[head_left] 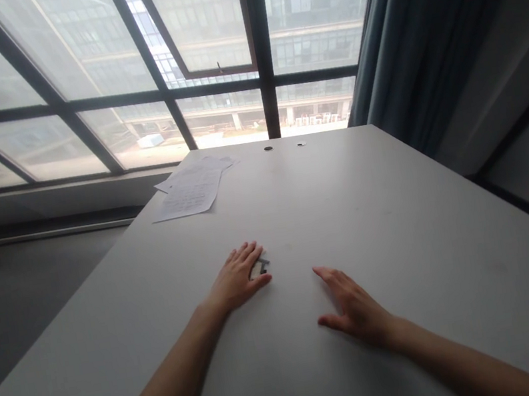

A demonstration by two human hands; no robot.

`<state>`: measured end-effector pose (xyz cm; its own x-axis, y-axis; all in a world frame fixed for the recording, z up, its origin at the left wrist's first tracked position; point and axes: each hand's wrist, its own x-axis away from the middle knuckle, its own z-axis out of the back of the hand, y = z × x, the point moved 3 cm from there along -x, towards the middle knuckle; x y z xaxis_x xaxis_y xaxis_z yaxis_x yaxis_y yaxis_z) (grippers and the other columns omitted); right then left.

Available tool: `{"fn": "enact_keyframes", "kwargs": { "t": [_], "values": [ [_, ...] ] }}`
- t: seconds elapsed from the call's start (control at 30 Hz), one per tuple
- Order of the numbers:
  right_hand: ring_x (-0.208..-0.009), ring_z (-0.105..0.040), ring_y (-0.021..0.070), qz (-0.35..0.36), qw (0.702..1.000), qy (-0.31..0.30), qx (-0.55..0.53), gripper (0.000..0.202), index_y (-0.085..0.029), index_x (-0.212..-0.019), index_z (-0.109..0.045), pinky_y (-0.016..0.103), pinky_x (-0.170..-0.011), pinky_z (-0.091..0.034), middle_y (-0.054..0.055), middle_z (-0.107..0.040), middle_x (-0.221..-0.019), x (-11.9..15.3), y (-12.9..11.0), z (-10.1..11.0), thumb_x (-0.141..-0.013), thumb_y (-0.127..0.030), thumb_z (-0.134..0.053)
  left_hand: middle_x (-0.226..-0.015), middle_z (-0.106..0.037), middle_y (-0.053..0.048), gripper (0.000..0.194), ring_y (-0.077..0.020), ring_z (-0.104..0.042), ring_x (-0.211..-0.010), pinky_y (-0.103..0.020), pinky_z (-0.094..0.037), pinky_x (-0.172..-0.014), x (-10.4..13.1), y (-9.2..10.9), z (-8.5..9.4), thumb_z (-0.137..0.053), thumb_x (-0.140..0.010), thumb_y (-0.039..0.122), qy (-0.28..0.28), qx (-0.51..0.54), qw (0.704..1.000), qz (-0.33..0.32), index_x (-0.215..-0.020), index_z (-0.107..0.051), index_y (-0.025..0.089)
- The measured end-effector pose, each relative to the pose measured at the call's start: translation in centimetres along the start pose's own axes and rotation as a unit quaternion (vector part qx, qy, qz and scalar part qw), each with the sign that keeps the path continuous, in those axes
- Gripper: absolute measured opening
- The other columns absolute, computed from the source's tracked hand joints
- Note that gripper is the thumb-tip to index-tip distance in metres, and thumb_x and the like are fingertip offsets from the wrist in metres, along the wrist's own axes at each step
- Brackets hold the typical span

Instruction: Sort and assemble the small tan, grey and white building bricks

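Note:
My left hand (241, 275) lies flat with its palm down near the middle of the white table (328, 214). Partly under it, between thumb and fingers, is a small flat item (260, 267), pale with dark green-grey marks. Most of that item is covered by the hand, so its kind does not show. To the right, my right hand (356, 307) rests by the tabletop with thumb and fingers apart and nothing between them. A gap of bare tabletop separates the two hands.
Printed paper sheets (192, 190) overlap at the table's far left edge. Near the far edge are a dark round disc (268, 149) and a small white-and-black round piece (301, 144). Large windows (205, 25) stand behind the table, with a dark curtain (401, 46) at the right.

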<state>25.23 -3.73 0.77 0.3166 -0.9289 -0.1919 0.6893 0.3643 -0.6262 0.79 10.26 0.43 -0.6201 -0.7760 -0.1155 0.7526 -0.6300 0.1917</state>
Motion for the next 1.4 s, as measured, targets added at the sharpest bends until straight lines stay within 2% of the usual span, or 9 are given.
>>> {"fn": "enact_keyframes", "kwargs": {
  "t": [0.13, 0.23, 0.3, 0.4, 0.6, 0.8, 1.1, 1.27, 1.4],
  "values": [
    [-0.14, -0.023, 0.033, 0.023, 0.994, -0.024, 0.102, 0.101, -0.009, -0.147, -0.017, 0.051, -0.112, -0.025, 0.024, -0.029, -0.149, -2.4, 1.5, -0.4, -0.073, -0.053, -0.068, -0.149, -0.034, -0.009, 0.07, -0.0268, -0.026, -0.14, -0.047, -0.021, -0.115, -2.3, 7.0, -1.4, -0.05, -0.084, 0.06, -0.016, 0.046, 0.993, -0.107, -0.141, -0.038, 0.022],
    [-0.141, -0.021, 0.0333, 0.03, 0.99, -0.017, 0.138, 0.108, -0.005, -0.147, -0.017, 0.051, -0.114, -0.023, 0.026, -0.027, -0.149, -3.2, 2.7, -0.4, -0.07, -0.06, -0.068, -0.148, -0.037, -0.01, 0.068, -0.0242, -0.029, -0.139, -0.045, -0.023, -0.115, -3.4, 10.3, -2.0, -0.051, -0.086, 0.054, -0.018, 0.098, 0.985, -0.143, -0.143, -0.034, 0.02],
    [-0.14, -0.022, 0.0339, 0.018, 0.987, -0.007, 0.158, 0.105, -0.003, -0.147, -0.018, 0.052, -0.113, -0.023, 0.026, -0.027, -0.149, -3.2, 3.3, -0.3, -0.072, -0.062, -0.064, -0.148, -0.037, -0.011, 0.062, -0.0228, -0.032, -0.138, -0.043, -0.025, -0.115, -3.4, 10.3, -1.8, -0.047, -0.09, 0.05, 0.007, 0.128, 0.984, -0.122, -0.142, -0.035, 0.018],
    [-0.141, -0.02, 0.0355, 0.007, 0.983, -0.013, 0.182, 0.104, 0.0, -0.146, -0.019, 0.053, -0.113, -0.022, 0.027, -0.026, -0.149, -3.0, 3.6, -0.2, -0.076, -0.068, -0.055, -0.147, -0.038, -0.013, 0.062, -0.0237, -0.033, -0.137, -0.043, -0.029, -0.113, -2.2, 8.1, -1.1, -0.046, -0.09, 0.052, 0.044, 0.137, 0.988, -0.062, -0.14, -0.037, 0.016],
    [-0.141, -0.018, 0.0343, 0.038, 0.979, -0.039, 0.197, 0.101, -0.002, -0.147, -0.021, 0.052, -0.114, -0.02, 0.025, -0.024, -0.15, -4.6, 3.4, -0.3, -0.079, -0.073, -0.045, -0.147, -0.039, -0.01, 0.064, -0.029, -0.031, -0.138, -0.05, -0.024, -0.114, 1.1, 5.5, -0.9, -0.053, -0.085, 0.056, 0.005, 0.055, 0.994, -0.091, -0.139, -0.042, 0.023],
    [-0.14, -0.023, 0.0324, 0.073, 0.976, -0.047, 0.2, 0.091, -0.006, -0.145, -0.028, 0.049, -0.114, -0.021, 0.021, -0.03, -0.149, -6.9, 3.8, 0.2, -0.081, -0.068, -0.047, -0.141, -0.047, -0.008, 0.051, -0.0291, -0.038, -0.134, -0.049, -0.03, -0.11, 0.2, 6.5, -1.3, -0.051, -0.088, 0.052, 0.038, 0.02, 0.997, -0.06, -0.13, -0.052, 0.024],
    [-0.127, -0.041, 0.0286, 0.054, 0.984, 0.095, 0.143, 0.045, -0.018, -0.125, -0.054, 0.047, -0.106, -0.033, 0.013, -0.052, -0.132, -4.0, 3.5, 2.1, -0.087, -0.042, -0.057, -0.106, -0.065, -0.009, 0.032, -0.0269, -0.055, -0.101, -0.042, -0.043, -0.088, 1.2, 7.5, 0.1, -0.058, -0.085, 0.045, 0.139, -0.01, 0.99, 0.024, -0.104, -0.065, 0.02],
    [-0.124, -0.043, 0.0273, 0.045, 0.983, 0.125, 0.124, 0.034, -0.02, -0.118, -0.058, 0.045, -0.104, -0.035, 0.012, -0.054, -0.127, -2.1, 2.8, 2.3, -0.086, -0.03, -0.058, -0.094, -0.063, -0.013, 0.049, -0.0317, -0.053, -0.093, -0.046, -0.041, -0.081, 1.3, 9.7, 0.1, -0.058, -0.077, 0.062, 0.128, -0.063, 0.986, 0.084, -0.094, -0.066, 0.017],
    [-0.116, -0.049, 0.0263, 0.036, 0.982, 0.156, 0.104, 0.029, -0.02, -0.113, -0.06, 0.044, -0.099, -0.04, 0.011, -0.057, -0.121, -1.9, 3.1, 2.3, -0.085, -0.029, -0.059, -0.092, -0.062, -0.012, 0.037, -0.0305, -0.052, -0.093, -0.044, -0.039, -0.081, 0.8, 10.7, 0.2, -0.054, -0.083, 0.052, 0.108, -0.08, 0.986, 0.102, -0.089, -0.067, 0.017]
  ]
}}
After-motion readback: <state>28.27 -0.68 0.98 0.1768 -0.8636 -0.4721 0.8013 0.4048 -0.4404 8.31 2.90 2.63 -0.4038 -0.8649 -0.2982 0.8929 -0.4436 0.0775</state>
